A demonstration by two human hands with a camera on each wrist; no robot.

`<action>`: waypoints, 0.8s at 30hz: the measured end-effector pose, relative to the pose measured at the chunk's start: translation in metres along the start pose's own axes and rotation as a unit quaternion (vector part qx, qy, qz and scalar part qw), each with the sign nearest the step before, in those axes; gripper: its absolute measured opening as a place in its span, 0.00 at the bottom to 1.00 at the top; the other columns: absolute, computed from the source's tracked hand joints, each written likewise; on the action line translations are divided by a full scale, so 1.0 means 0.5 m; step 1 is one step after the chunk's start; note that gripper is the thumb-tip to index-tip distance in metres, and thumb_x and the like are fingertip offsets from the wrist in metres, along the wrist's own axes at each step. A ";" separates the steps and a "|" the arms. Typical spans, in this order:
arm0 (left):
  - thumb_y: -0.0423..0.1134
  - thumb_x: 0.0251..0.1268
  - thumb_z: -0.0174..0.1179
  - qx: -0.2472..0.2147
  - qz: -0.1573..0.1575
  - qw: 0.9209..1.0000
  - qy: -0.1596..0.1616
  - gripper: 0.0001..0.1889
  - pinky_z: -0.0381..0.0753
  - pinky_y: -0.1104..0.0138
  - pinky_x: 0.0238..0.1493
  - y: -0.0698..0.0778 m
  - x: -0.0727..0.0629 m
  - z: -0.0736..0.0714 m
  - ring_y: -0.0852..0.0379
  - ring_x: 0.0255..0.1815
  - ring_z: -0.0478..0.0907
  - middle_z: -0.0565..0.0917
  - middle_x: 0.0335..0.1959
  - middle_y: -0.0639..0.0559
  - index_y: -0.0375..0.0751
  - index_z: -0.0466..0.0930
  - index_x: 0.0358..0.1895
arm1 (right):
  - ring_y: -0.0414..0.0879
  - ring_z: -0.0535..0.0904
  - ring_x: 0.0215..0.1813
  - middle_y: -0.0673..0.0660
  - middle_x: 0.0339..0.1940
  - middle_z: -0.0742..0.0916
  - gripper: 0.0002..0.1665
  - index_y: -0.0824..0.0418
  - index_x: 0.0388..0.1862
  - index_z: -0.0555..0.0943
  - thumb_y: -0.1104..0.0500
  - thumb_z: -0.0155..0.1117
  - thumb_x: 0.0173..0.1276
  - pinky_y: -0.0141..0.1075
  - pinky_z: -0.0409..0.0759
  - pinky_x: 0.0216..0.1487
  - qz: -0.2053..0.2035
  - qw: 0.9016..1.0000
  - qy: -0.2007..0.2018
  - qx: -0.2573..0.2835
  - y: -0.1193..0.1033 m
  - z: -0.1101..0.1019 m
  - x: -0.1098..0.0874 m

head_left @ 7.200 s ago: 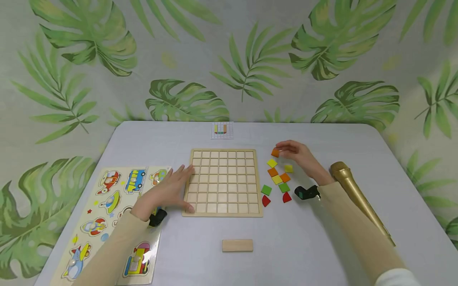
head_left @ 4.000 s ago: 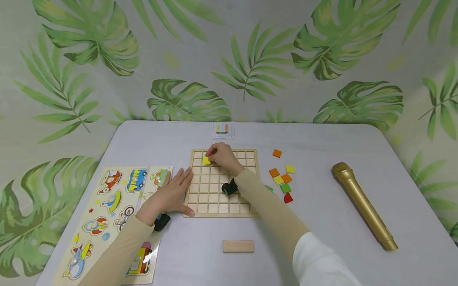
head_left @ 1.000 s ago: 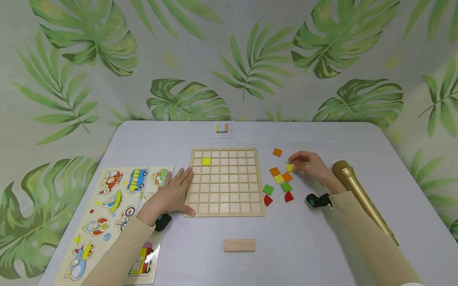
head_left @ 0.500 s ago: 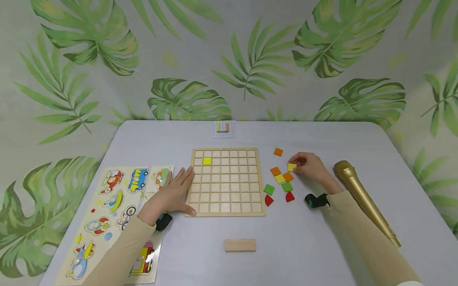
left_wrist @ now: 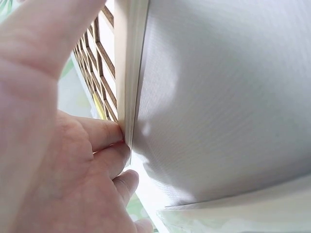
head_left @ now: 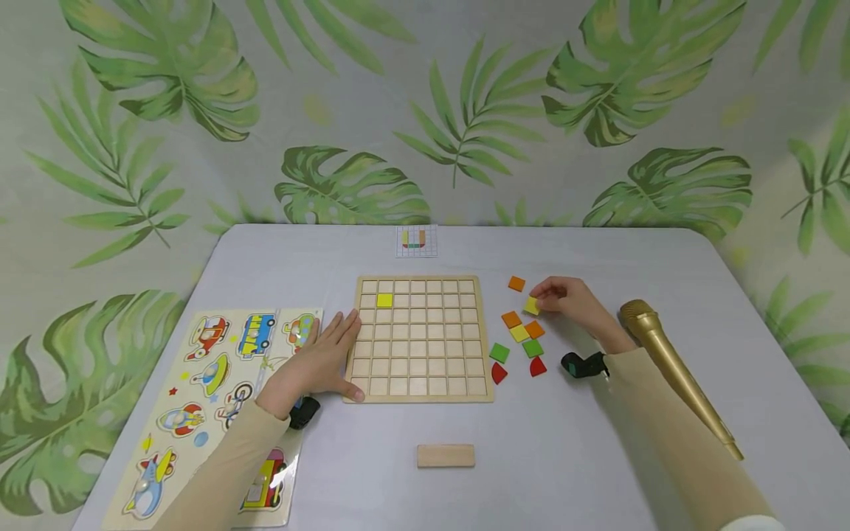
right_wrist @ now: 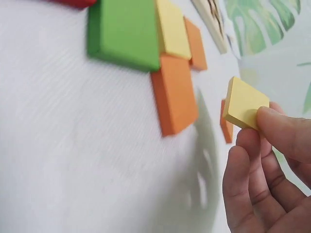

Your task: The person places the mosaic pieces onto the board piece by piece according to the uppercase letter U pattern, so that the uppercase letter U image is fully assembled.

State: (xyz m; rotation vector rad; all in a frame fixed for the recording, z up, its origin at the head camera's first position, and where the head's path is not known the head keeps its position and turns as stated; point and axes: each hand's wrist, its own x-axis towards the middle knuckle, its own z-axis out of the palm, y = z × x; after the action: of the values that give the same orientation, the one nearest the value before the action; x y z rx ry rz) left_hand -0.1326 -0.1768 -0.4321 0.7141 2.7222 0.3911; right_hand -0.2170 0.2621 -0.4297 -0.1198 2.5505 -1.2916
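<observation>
My right hand (head_left: 572, 304) pinches a square yellow tile (right_wrist: 244, 103) between thumb and fingers, raised off the table in the right wrist view. My left hand (head_left: 317, 360) lies with fingers spread against the left edge of the wooden grid board (head_left: 417, 400); in the left wrist view its fingertips touch the frame. One yellow tile (head_left: 384, 300) sits in a cell of the board's second row. Right of the board lie another yellow tile (head_left: 519, 333), orange tiles (head_left: 510, 319), green tiles (head_left: 499, 352) and red quarter-round tiles (head_left: 499, 373).
A printed pattern card (head_left: 416, 242) lies behind the board. A peg puzzle (head_left: 166, 398) with vehicle pictures is under my left forearm. A gold microphone (head_left: 677, 376) lies at the right, near my right forearm. A plain wooden block (head_left: 446, 456) lies in front of the board.
A yellow tile has gone onto the board. My right hand has returned to the loose tiles, picked up another yellow one and shifted it slightly left. The left hand stays at the board.
</observation>
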 end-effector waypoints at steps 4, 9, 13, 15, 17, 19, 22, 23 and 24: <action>0.62 0.35 0.73 0.003 0.002 1.000 0.000 0.67 0.34 0.39 0.68 -0.001 0.000 0.001 0.35 0.75 0.37 0.44 0.76 0.35 0.26 0.44 0.74 | 0.50 0.74 0.36 0.62 0.38 0.81 0.12 0.72 0.48 0.77 0.66 0.60 0.68 0.33 0.78 0.38 -0.014 0.999 -0.013 0.027 -0.025 0.013 0.008; 0.63 0.35 0.72 0.006 0.004 1.000 0.000 0.67 0.33 0.39 0.68 -0.004 0.002 0.003 0.35 0.75 0.37 0.43 0.76 0.35 0.26 0.44 0.74 | 0.50 0.75 0.34 0.61 0.36 0.81 0.12 0.74 0.46 0.77 0.67 0.60 0.67 0.35 0.79 0.38 -0.039 0.997 -0.035 0.055 -0.055 0.039 0.025; 0.63 0.35 0.72 0.006 0.004 1.000 0.000 0.67 0.33 0.39 0.68 -0.005 0.002 0.004 0.35 0.75 0.37 0.43 0.76 0.36 0.27 0.44 0.74 | 0.54 0.77 0.38 0.61 0.36 0.81 0.11 0.74 0.46 0.78 0.67 0.59 0.68 0.41 0.81 0.44 -0.063 0.994 -0.059 0.067 -0.086 0.066 0.037; 0.63 0.35 0.72 0.006 0.004 1.000 0.000 0.67 0.33 0.39 0.68 -0.004 0.001 0.004 0.35 0.75 0.37 0.43 0.76 0.36 0.27 0.44 0.74 | 0.56 0.78 0.39 0.62 0.36 0.82 0.11 0.74 0.45 0.78 0.67 0.60 0.68 0.43 0.81 0.46 -0.072 0.992 -0.069 0.072 -0.103 0.081 0.044; 0.63 0.35 0.72 0.004 0.003 1.000 -0.001 0.67 0.33 0.39 0.68 -0.004 0.001 0.004 0.35 0.75 0.37 0.43 0.76 0.36 0.27 0.44 0.74 | 0.58 0.78 0.40 0.62 0.36 0.83 0.10 0.74 0.45 0.79 0.67 0.60 0.67 0.44 0.81 0.46 -0.080 0.991 -0.078 0.074 -0.120 0.097 0.053; 0.63 0.36 0.72 0.003 0.002 1.000 -0.002 0.67 0.33 0.40 0.68 -0.005 0.001 0.004 0.36 0.75 0.37 0.43 0.76 0.36 0.27 0.44 0.74 | 0.58 0.79 0.39 0.61 0.35 0.83 0.10 0.74 0.44 0.79 0.68 0.61 0.67 0.45 0.81 0.46 -0.086 0.989 -0.086 0.081 -0.135 0.113 0.064; 0.63 0.36 0.72 0.004 0.002 1.000 -0.002 0.67 0.33 0.39 0.68 -0.005 0.001 0.004 0.36 0.75 0.37 0.43 0.76 0.36 0.27 0.44 0.74 | 0.58 0.80 0.38 0.59 0.33 0.84 0.10 0.74 0.43 0.80 0.69 0.61 0.66 0.45 0.81 0.45 -0.106 0.986 -0.098 0.086 -0.155 0.138 0.081; 0.63 0.36 0.72 0.005 0.003 1.000 -0.002 0.67 0.33 0.39 0.68 -0.005 0.002 0.004 0.36 0.75 0.37 0.43 0.76 0.36 0.27 0.44 0.74 | 0.58 0.80 0.39 0.59 0.33 0.84 0.09 0.74 0.43 0.80 0.69 0.61 0.66 0.46 0.81 0.45 -0.112 0.984 -0.102 0.089 -0.163 0.146 0.085; 0.63 0.36 0.72 0.006 0.003 1.000 -0.002 0.67 0.33 0.39 0.68 -0.005 0.002 0.004 0.36 0.75 0.37 0.43 0.76 0.36 0.27 0.44 0.74 | 0.59 0.80 0.39 0.59 0.32 0.84 0.09 0.74 0.43 0.80 0.69 0.61 0.65 0.47 0.81 0.45 -0.119 0.983 -0.106 0.091 -0.169 0.154 0.089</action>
State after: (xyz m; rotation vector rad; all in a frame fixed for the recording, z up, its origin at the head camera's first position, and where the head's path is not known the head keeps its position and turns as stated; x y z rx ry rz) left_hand -0.1337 -0.1782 -0.4349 0.7261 2.7219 0.3744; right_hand -0.2420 0.1428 -0.4145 -0.5094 2.2799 -1.5012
